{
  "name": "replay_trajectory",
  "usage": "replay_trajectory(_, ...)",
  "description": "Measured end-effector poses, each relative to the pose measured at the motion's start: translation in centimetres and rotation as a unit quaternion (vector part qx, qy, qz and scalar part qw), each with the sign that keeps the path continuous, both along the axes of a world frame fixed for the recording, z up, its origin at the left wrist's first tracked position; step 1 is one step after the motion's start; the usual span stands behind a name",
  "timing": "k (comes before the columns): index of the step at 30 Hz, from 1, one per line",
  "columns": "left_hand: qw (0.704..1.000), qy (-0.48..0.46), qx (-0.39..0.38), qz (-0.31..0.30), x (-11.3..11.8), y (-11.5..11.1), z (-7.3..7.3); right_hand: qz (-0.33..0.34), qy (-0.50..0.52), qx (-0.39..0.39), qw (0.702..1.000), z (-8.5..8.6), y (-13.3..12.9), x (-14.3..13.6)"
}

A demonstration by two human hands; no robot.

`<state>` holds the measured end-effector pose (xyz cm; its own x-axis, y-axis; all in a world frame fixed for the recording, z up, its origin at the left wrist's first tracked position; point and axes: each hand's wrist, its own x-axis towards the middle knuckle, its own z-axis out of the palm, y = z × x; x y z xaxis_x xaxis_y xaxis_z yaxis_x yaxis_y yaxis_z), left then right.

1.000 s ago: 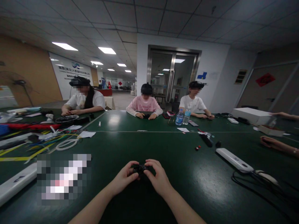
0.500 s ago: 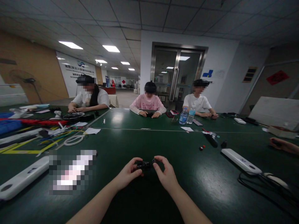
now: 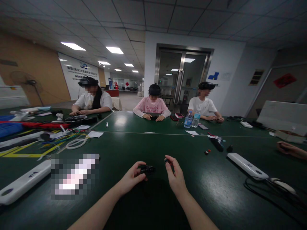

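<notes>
Near the middle of the green table [image 3: 134,145], my left hand [image 3: 134,175] has its fingers wrapped round one end of a small black object [image 3: 149,169], whose other end points right. To the right of it, apart from that object, my right hand [image 3: 175,175] pinches a small dark piece [image 3: 166,160] between thumb and index finger. The piece is too small to make out in detail. Dark table surface shows between the two hands.
White devices [image 3: 248,165] lie right and left [image 3: 26,182], with black cables at right. Bottles [image 3: 188,119] stand farther back. Wires [image 3: 76,143] and a blue bin [image 3: 11,128] are at left. Three people sit opposite; another person's hand [image 3: 291,149] is at right.
My right hand has moved right, away from the black object, with the small dark piece in its fingers. My left hand has hardly moved.
</notes>
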<state>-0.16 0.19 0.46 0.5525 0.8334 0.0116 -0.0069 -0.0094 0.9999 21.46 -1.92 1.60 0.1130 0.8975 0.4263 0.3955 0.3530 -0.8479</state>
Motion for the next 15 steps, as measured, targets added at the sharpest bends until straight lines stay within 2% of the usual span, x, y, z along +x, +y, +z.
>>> replay_trajectory(10,1.0,0.0,-0.008,0.008,-0.07,-0.22,0.31,-0.02,0.012,0.013,1.0,-0.23,0.11,0.05)
replay_trajectory(15,1.0,-0.005,-0.006,0.006,0.01,0.0,-0.02,-0.027,0.019,0.012,0.999,-0.69,0.14,0.01)
